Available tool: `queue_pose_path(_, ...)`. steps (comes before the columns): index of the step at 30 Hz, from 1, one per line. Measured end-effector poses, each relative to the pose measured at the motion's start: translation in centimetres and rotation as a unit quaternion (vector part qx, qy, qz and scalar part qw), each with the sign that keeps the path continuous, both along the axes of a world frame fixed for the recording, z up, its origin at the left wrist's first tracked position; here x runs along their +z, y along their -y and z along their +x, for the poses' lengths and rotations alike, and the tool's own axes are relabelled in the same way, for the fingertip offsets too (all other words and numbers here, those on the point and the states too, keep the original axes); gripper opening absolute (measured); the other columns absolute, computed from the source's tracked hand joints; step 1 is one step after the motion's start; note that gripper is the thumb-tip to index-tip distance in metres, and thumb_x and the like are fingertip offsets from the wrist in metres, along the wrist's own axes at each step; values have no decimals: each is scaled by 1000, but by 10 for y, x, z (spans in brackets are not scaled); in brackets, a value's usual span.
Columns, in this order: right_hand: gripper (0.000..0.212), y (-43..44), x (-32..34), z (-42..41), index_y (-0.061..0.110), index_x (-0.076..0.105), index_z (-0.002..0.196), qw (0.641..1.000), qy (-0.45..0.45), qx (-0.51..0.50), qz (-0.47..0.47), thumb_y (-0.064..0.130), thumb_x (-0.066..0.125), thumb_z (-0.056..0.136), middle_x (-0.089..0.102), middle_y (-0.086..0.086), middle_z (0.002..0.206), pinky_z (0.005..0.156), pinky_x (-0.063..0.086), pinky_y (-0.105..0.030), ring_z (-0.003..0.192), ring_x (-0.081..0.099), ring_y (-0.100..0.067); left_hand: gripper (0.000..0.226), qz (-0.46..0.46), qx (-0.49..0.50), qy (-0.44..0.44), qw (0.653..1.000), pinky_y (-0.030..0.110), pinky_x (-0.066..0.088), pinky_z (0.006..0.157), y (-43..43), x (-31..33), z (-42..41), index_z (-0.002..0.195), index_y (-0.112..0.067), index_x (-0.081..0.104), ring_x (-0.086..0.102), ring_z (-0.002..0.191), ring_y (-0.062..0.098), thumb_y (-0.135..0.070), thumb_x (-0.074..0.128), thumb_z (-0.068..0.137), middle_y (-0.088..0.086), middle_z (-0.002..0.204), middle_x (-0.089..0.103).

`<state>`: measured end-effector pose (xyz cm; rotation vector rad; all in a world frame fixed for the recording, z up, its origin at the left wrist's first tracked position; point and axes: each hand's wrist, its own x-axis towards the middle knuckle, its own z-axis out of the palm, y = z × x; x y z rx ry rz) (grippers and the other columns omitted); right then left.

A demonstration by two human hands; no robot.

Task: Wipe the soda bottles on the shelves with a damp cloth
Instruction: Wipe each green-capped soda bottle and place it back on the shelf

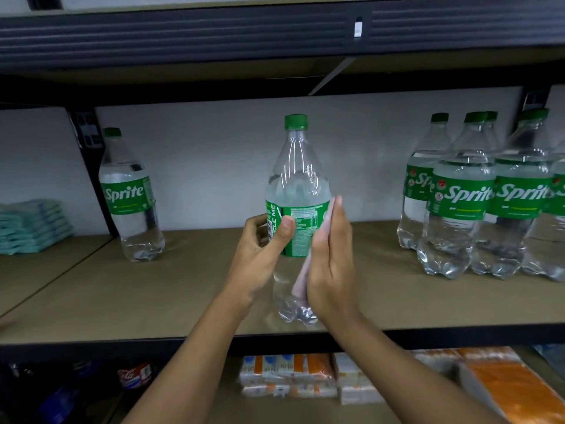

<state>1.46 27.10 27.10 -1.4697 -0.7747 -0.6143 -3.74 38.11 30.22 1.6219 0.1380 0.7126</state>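
One-handed, gripped Sprite bottle (pixel 295 179) at label with left hand (pixel 263 243), thumb and fingers curled. Pressed pink cloth (pixel 301 283) against it with right hand (pixel 331 264), fingers straight together.

Pretty basic shelving setup: a tan fibreboard shelf (pixel 183 286) in a black frame, with the ribbed black metal beam (pixel 183 35) of the next level overhead. Plain white wall (pixel 214 166) right behind, a black slotted upright post (pixel 88 154) back left. Stack of teal folded packs (pixel 33 226) on the neighbouring board at left, orange-and-white cartons (pixel 290 374) one level down. Shadowy up top.
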Motion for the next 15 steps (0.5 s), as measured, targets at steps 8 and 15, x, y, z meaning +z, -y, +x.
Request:
queue_pose_path(8, 45, -1, 66, 6, 25, 37, 157, 999, 31, -22, 8, 29, 33, 112, 41, 9, 158, 122, 32, -39, 147, 33, -3, 85, -31, -47, -4, 998, 45, 49, 110, 0, -2, 0, 130, -23, 57, 68, 117, 12, -78, 70, 66, -3, 124, 72)
queue_pose_path(15, 55, 3, -42, 0, 37, 10, 162, 1000, -1, -8, -15, 43, 26, 110, 18, 11, 168, 125, 26, -50, 156, 17, -8, 88, 15, 12, -23, 1000, 27, 50, 100, 5, 2, 2, 117, -35, 47, 64, 113, 0, -85, 71, 49, -16, 122, 65)
